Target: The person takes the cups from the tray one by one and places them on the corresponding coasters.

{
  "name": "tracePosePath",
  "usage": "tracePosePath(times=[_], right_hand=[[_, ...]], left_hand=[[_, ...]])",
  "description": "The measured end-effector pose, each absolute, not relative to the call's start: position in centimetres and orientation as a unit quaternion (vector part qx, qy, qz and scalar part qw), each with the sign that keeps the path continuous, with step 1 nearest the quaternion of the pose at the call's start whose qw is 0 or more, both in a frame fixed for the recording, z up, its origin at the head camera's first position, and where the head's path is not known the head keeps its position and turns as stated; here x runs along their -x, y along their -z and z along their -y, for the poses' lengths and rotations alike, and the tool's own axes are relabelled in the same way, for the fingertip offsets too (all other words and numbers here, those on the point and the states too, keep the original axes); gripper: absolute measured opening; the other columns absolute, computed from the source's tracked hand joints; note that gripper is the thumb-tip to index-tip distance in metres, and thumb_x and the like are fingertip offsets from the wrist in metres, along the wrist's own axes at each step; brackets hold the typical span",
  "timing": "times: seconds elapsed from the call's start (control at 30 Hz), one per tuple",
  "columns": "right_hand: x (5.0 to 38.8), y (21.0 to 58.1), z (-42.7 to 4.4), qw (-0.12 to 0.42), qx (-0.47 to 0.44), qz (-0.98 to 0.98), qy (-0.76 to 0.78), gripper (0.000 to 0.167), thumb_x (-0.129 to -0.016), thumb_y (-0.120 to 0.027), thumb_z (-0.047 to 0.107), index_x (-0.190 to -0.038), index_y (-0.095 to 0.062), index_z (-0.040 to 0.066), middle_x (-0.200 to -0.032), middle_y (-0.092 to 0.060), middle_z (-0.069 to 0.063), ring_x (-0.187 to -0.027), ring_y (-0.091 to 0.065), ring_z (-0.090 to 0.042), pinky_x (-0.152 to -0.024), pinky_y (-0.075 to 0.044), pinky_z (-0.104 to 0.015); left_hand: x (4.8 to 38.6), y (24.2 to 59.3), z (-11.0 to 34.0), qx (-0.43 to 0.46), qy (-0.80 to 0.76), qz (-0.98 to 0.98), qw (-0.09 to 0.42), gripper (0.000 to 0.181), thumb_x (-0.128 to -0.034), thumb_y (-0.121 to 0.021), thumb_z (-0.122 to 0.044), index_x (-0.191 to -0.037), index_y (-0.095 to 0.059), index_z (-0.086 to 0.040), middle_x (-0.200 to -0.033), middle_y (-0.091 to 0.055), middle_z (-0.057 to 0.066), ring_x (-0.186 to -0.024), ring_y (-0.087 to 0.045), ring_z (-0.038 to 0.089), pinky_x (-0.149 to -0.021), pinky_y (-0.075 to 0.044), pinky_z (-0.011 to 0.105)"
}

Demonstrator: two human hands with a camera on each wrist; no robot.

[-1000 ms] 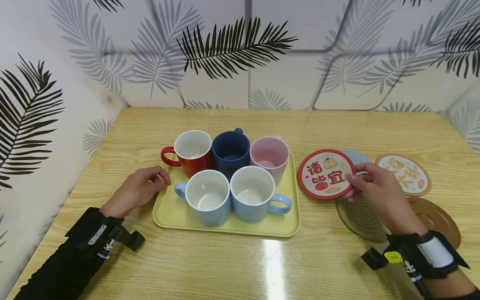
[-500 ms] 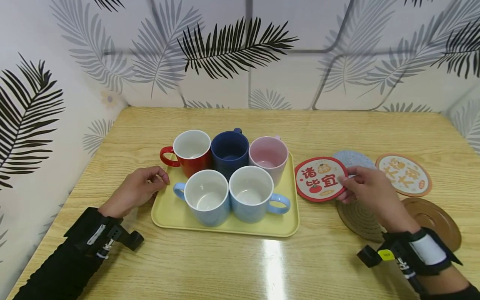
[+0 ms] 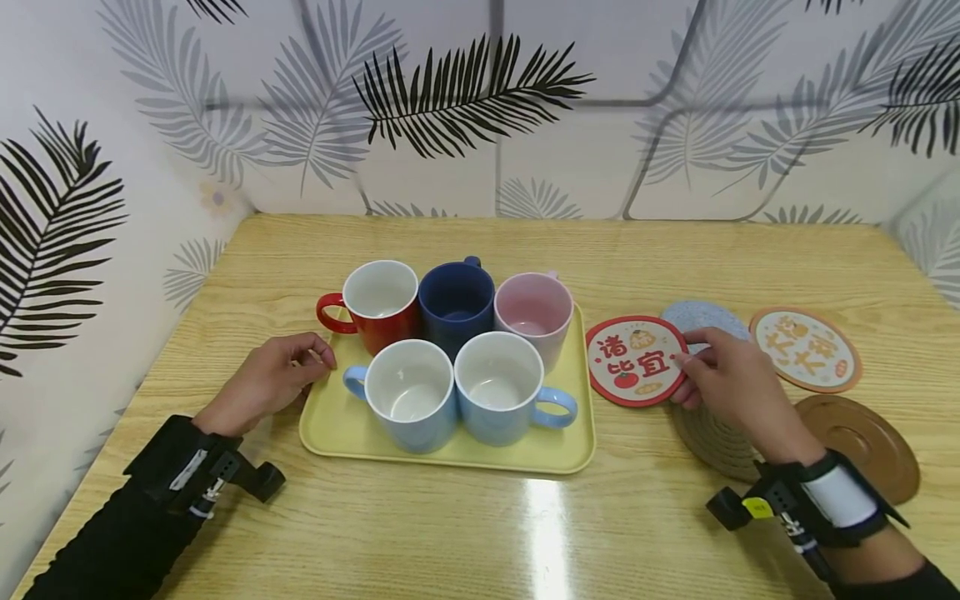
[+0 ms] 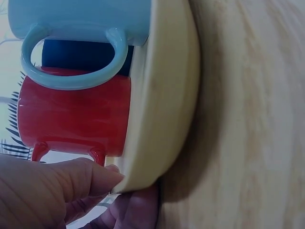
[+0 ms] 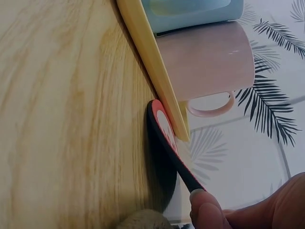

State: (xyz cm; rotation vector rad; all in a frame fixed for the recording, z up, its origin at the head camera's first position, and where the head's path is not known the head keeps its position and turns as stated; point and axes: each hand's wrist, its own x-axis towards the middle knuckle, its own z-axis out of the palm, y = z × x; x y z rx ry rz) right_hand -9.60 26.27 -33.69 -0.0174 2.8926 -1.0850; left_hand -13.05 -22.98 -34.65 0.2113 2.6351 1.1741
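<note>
My left hand (image 3: 273, 379) pinches the left rim of the yellow tray (image 3: 337, 429), thumb on top and fingers beneath, as the left wrist view shows. On the tray stand a red mug (image 3: 386, 327), a dark blue mug (image 3: 456, 312), a pink mug (image 3: 536, 312) and two light blue mugs (image 3: 412, 417). With my right hand (image 3: 738, 383) I pinch the right edge of a red-rimmed round coaster (image 3: 633, 362). In the right wrist view the coaster (image 5: 164, 129) tilts, its far edge low against the tray's side (image 5: 152, 62) and its near edge raised.
Right of the tray lie a grey-blue round coaster (image 3: 701, 315), a coaster with orange writing (image 3: 806, 350), a woven brown coaster (image 3: 708, 433), partly under my right hand, and a brown round one (image 3: 870, 446). A leaf-patterned wall covering (image 3: 562, 167) stands behind the table.
My right hand has moved left and slightly down with the red-rimmed coaster, bringing it beside the tray. The tray and mugs have shifted slightly left, along with my left hand.
</note>
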Motion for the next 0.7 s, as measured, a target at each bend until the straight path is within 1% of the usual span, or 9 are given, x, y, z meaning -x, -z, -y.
tracePosePath(times=[0.13,0.33,0.57,0.7], right_hand=[[9.7,33.7,-26.1,0.026,0.007,-0.928,0.372,0.035,-0.102,-0.054,0.003,-0.130,-0.046,-0.018,-0.079,-0.070,-0.016,-0.058,-0.066,-0.017,-0.052,-0.055,-0.029],[9.7,33.7,-25.8,0.037,-0.004,-0.931,0.363,0.033,-0.104,-0.054,0.007,-0.128,-0.045,-0.015,-0.082,-0.070,-0.016,-0.059,-0.066,-0.016,-0.052,-0.053,-0.029],[9.9,33.7,-25.4,0.047,-0.012,-0.930,0.364,0.025,-0.104,-0.054,0.007,-0.117,-0.048,-0.013,-0.074,-0.069,-0.012,-0.059,-0.066,-0.015,-0.052,-0.054,-0.029],[10.1,33.8,-25.2,0.043,-0.011,-0.931,0.362,0.020,-0.103,-0.056,0.006,-0.110,-0.053,-0.013,-0.073,-0.069,-0.011,-0.060,-0.066,-0.015,-0.052,-0.055,-0.029]], left_hand=[[13.1,34.7,23.2,-0.066,-0.398,-0.907,0.125,0.010,-0.0995,-0.055,-0.002,-0.105,-0.063,0.001,-0.089,-0.060,0.011,-0.072,-0.052,0.022,-0.058,-0.046,0.026],[13.1,34.8,23.6,-0.062,-0.393,-0.909,0.124,0.011,-0.1000,-0.055,-0.003,-0.106,-0.063,0.000,-0.091,-0.060,0.011,-0.073,-0.052,0.022,-0.059,-0.046,0.026],[13.1,34.8,23.9,-0.060,-0.391,-0.910,0.121,0.010,-0.0993,-0.055,-0.003,-0.105,-0.063,0.000,-0.092,-0.060,0.012,-0.074,-0.053,0.023,-0.060,-0.047,0.026],[13.0,34.8,24.1,-0.060,-0.388,-0.912,0.118,0.010,-0.0989,-0.055,-0.003,-0.104,-0.063,0.000,-0.091,-0.060,0.012,-0.074,-0.053,0.023,-0.060,-0.047,0.026]])
